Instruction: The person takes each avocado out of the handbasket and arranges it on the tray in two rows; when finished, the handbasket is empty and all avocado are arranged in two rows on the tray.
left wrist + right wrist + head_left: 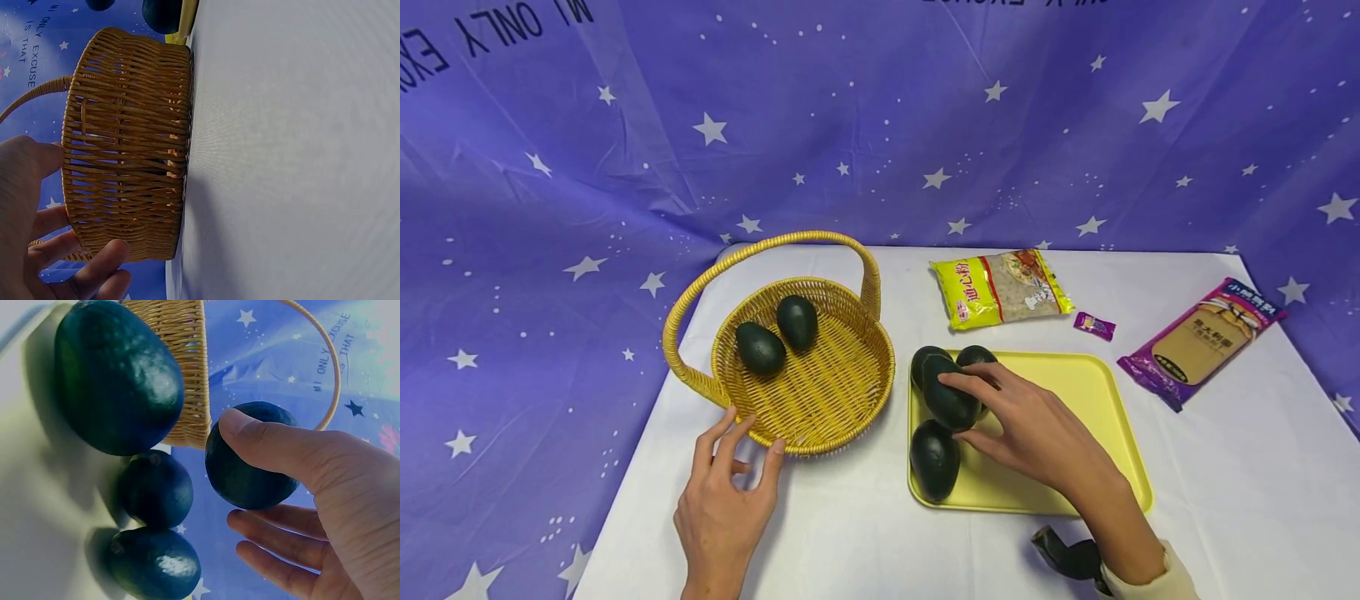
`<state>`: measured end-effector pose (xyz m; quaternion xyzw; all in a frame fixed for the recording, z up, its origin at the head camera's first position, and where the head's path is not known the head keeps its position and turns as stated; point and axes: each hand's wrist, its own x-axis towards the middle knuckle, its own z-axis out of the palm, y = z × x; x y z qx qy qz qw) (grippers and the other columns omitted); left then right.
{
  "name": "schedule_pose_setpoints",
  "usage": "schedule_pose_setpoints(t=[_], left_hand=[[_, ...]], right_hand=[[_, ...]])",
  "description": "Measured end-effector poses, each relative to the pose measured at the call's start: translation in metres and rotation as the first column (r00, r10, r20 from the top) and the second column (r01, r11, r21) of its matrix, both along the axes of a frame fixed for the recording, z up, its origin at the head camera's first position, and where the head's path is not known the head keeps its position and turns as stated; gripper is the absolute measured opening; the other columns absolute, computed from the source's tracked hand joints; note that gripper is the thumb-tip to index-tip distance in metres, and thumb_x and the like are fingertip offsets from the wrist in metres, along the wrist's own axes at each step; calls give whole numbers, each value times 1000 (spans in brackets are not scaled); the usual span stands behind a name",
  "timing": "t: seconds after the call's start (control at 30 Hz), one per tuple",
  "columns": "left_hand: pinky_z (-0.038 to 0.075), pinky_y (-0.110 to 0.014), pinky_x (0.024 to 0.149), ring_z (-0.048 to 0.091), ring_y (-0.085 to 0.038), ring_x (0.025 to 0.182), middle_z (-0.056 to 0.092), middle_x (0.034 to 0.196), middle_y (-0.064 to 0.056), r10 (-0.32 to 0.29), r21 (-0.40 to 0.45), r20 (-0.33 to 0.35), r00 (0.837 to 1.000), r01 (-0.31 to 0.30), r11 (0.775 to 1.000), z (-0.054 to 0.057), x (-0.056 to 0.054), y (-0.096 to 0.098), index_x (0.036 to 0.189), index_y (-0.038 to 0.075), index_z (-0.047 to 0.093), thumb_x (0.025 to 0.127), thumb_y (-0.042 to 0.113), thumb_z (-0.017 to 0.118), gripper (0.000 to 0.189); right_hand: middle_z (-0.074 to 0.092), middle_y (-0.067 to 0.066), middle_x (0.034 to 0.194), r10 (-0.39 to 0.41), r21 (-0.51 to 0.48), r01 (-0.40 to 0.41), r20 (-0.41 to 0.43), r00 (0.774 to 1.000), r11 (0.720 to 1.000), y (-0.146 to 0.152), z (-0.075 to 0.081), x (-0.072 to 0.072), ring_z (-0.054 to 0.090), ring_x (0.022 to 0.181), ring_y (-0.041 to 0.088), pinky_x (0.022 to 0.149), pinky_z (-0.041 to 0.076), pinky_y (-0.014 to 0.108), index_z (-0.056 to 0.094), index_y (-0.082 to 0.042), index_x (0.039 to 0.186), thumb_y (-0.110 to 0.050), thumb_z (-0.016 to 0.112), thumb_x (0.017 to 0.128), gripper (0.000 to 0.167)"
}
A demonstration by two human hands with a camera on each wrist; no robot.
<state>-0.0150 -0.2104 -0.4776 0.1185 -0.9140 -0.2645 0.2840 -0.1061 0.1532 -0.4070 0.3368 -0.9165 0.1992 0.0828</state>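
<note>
My right hand [1033, 425] holds a dark green avocado [949, 393] between thumb and fingers, raised over the yellow tray [1075, 433]. The right wrist view shows this held avocado [250, 465] apart from the others. Three more avocados lie at the tray's left side; the nearest [935, 461] is fully visible, while two behind are partly hidden by the held one. My left hand [726, 496] touches the near left rim of the round wicker basket [820, 392], fingers spread, thumb at the rim in the left wrist view. Inside the basket rest two avocados, one [761, 349] left of the other [797, 323].
Behind the tray lies a yellow pasta bag [1000, 287], with a small purple packet [1094, 326] beside it. A purple noodle pack [1204, 342] is at the right. The basket's tall handle [767, 242] arches over its back. A black curved object [1067, 557] shows beneath the right wrist.
</note>
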Motion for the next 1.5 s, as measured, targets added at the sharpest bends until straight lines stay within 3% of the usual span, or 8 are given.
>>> schedule_pose_setpoints(t=[0.13, 0.63, 1.0, 1.5], left_hand=[[55, -49, 53, 76, -19, 69, 66, 147, 2, 3, 7, 0, 1000, -3, 1000, 0, 0, 0, 129, 19, 78, 87, 37, 91, 47], [54, -47, 51, 75, -20, 69, 66, 148, 3, 8, 5, 1, 1000, -8, 1000, 0, 1, 0, 129, 19, 78, 89, 40, 89, 46], [54, -47, 51, 75, -19, 69, 66, 148, 3, 12, 7, 9, 1000, -12, 1000, 1, 2, -1, 130, 19, 78, 89, 39, 89, 47], [54, -46, 52, 75, -19, 69, 66, 148, 3, 6, 9, -2, 1000, -6, 1000, 1, 1, 1, 130, 18, 78, 89, 40, 88, 47]], right_hand=[[67, 8, 137, -42, 0, 42, 26, 999, 999, 6, -5, 6, 74, 110, 26, 79, 64, 45, 61, -35, 150, -36, 97, 81, 78], [68, 2, 128, -76, -21, 75, -34, 997, 997, 24, -26, 24, 71, 96, 15, 69, 62, 37, 61, -33, 149, -33, 99, 77, 81], [68, 1, 127, -129, -2, 129, 28, 991, 992, 26, -42, 39, 73, 103, 18, 75, 64, 38, 62, -34, 147, -34, 101, 75, 82], [67, -2, 128, -171, 6, 171, 22, 985, 985, 33, -58, 58, 74, 103, 17, 73, 63, 38, 62, -34, 146, -37, 100, 76, 80]])
